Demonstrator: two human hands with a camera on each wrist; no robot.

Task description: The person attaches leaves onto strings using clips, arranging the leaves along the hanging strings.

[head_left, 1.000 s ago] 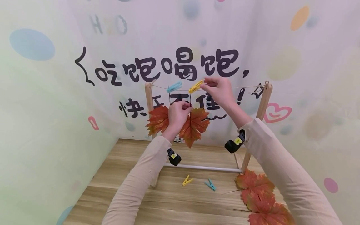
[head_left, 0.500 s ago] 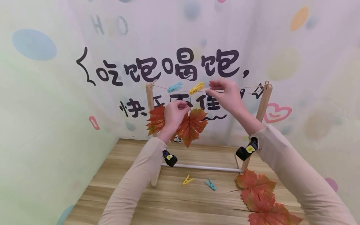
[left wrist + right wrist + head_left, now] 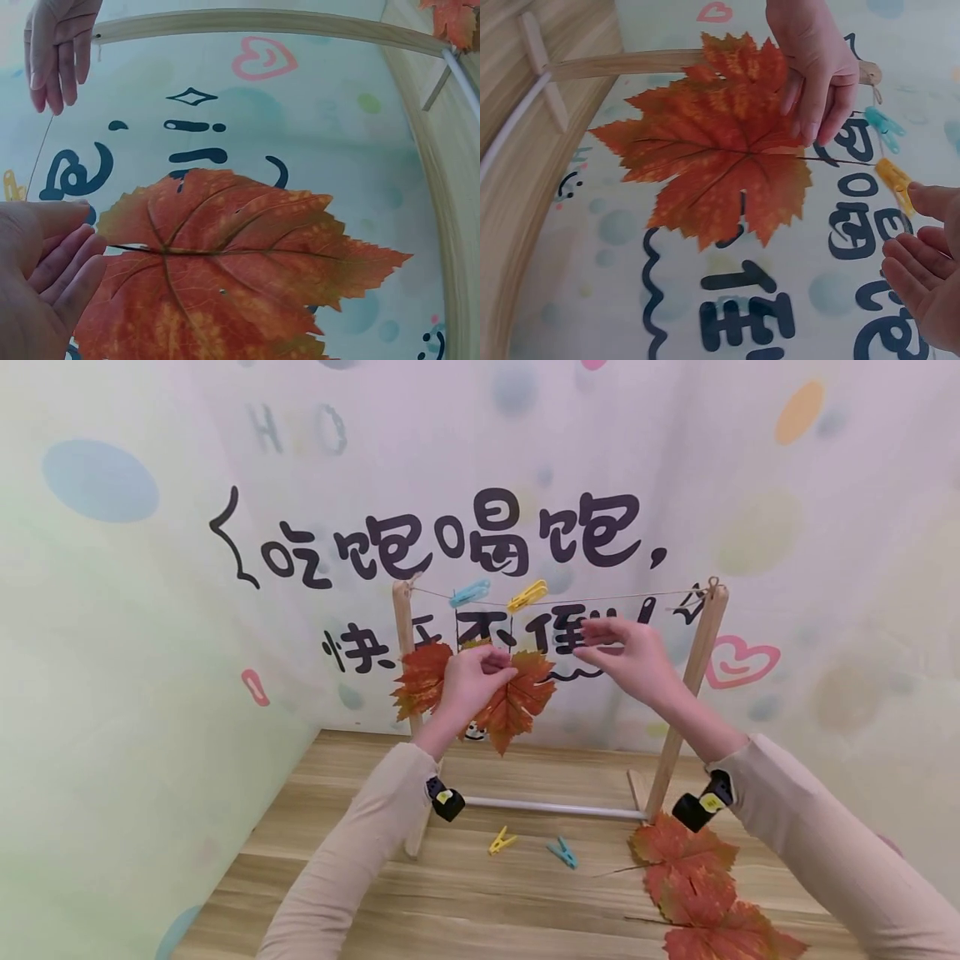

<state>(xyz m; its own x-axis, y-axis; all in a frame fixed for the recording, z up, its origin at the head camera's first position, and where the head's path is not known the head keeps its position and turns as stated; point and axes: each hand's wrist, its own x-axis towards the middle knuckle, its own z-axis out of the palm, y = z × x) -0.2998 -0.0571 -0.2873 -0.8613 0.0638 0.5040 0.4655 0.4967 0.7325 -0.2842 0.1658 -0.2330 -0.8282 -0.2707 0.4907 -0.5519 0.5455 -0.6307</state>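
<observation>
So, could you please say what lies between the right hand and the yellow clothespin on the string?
In the head view, only bare space separates the right hand and yellow clothespin; the printed backdrop shows behind.

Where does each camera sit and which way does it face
Head: on the head, facing forward and down at hanging leaves and table; left hand, right hand and sleeves show.
Left wrist: on that wrist, facing a hanging leaf; left hand at left, right hand at top left.
Right wrist: on that wrist, facing a hanging leaf and yellow clip; right hand at right, left hand at top.
Both wrist views share both hands and that clip.
</observation>
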